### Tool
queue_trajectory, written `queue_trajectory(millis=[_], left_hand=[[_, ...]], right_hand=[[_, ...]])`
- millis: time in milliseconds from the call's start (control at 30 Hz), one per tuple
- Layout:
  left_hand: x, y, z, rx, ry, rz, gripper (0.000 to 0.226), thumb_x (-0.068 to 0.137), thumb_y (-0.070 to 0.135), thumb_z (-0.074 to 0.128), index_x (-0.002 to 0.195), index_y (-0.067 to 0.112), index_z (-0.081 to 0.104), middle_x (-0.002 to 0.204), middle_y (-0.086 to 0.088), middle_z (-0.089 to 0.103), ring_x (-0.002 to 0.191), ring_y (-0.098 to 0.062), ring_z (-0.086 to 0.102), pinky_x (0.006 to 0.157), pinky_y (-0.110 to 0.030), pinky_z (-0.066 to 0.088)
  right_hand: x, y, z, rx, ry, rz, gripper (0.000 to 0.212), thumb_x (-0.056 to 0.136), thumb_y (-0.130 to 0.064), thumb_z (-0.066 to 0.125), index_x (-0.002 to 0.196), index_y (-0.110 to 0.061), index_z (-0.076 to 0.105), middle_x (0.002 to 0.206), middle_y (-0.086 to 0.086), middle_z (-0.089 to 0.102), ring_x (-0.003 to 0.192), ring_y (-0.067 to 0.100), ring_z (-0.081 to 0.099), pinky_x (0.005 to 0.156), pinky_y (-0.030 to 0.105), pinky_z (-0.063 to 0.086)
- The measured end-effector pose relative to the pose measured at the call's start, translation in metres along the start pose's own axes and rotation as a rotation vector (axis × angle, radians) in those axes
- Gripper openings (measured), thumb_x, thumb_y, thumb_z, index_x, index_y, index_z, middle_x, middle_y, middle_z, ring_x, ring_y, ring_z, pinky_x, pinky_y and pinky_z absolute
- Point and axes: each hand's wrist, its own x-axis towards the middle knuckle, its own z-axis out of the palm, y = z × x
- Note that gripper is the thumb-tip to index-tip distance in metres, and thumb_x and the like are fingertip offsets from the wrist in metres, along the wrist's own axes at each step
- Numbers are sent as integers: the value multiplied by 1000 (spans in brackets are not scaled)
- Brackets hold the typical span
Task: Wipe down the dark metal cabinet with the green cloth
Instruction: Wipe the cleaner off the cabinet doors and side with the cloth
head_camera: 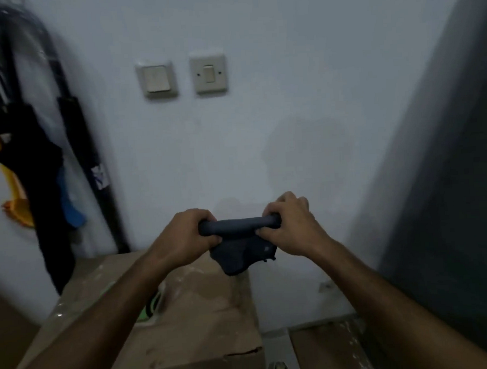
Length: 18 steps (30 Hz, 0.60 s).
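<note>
Pale wall point(262, 127) with 2 switches point(184, 76), cardboard box point(192, 314) below; both hands point(187, 234) point(291, 224) grip the rolled dark cloth point(239, 242), cabinet point(461, 158) just right.

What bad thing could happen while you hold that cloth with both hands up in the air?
1. The left hand and right hand each grip one end of the rolled cloth. If one lets go, it might drop onto the cardboard box below.
2. The cloth isn't touching the dark cabinet at the right, so no wiping is happening yet.
3. The picture is blurry, so a fast swing might bump the wall switches.
</note>
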Motion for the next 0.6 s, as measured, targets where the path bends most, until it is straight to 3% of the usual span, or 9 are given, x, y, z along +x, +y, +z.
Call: queue_trajectory(millis=[100, 200, 267, 333, 400, 433, 467, 533, 600], left_hand=[[7, -48, -34, -73, 6, -13, 15, 82, 36, 85, 80, 31, 72, 89, 6, 66, 82, -7, 63, 74, -32, 49], [11, -80, -56, -740, -141, -238, 38, 84, 48, 75, 109, 19, 77, 109, 2, 79, 103, -14, 74, 103, -44, 53], [10, -102, -60, -1044, -225, -368, 45, 95, 49, 61, 125, 17, 70, 122, -6, 76, 108, -23, 74, 100, -47, 52], [7, -116, -59, -1152, -267, -487, 43, 104, 48, 52, 130, 18, 66, 125, -8, 75, 110, -26, 74, 95, -47, 56], [4, -132, -63, -1242, -309, -510, 39, 102, 35, 60, 134, 12, 64, 130, -14, 71, 116, -30, 71, 92, -46, 61], [3, -141, -67, -1271, -313, -484, 41, 98, 22, 66, 137, 8, 61, 134, -19, 68, 117, -32, 70, 89, -43, 62], [1, -151, -71, -1279, -298, -465, 50, 92, 7, 71, 140, 7, 56, 136, -22, 66, 117, -34, 70, 86, -41, 63], [-1, -171, -79, -1238, -221, -470, 76, 82, -14, 72, 143, 23, 47, 133, -22, 67, 113, -33, 72, 80, -37, 63], [-2, -184, -86, -1175, -193, -445, 82, 80, -18, 73, 140, 33, 49, 125, -21, 71, 107, -30, 74, 77, -34, 63]], right_hand=[[25, -28, 20, 486, -115, 69, 24, 84, -33, 80, 87, -13, 68, 91, 11, 69, 86, 23, 68, 72, 40, 55], [45, -57, 46, 947, -206, 199, 27, 90, -30, 76, 101, -7, 70, 96, 9, 77, 88, 25, 73, 71, 32, 58], [58, -79, 72, 1094, -235, 268, 25, 97, -33, 67, 111, -12, 70, 107, 6, 77, 98, 23, 74, 82, 34, 61], [66, -95, 93, 1123, -238, 348, 26, 100, -36, 63, 116, -16, 68, 107, 3, 78, 99, 21, 74, 87, 37, 61], [71, -108, 114, 1147, -250, 407, 33, 95, -30, 71, 122, -14, 63, 102, 4, 78, 95, 24, 75, 80, 37, 62], [74, -113, 124, 1148, -257, 422, 51, 90, -23, 78, 134, -14, 54, 106, 6, 76, 97, 28, 74, 80, 39, 63], [76, -116, 133, 1143, -256, 429, 67, 84, -16, 83, 139, -28, 47, 116, 7, 69, 102, 32, 72, 84, 43, 62], [80, -121, 146, 1151, -245, 419, 89, 77, -4, 86, 139, -49, 41, 128, 12, 59, 110, 36, 67, 88, 51, 60], [82, -126, 157, 1202, -256, 378, 83, 74, 2, 86, 134, -44, 51, 127, 18, 61, 108, 36, 69, 88, 53, 60]])
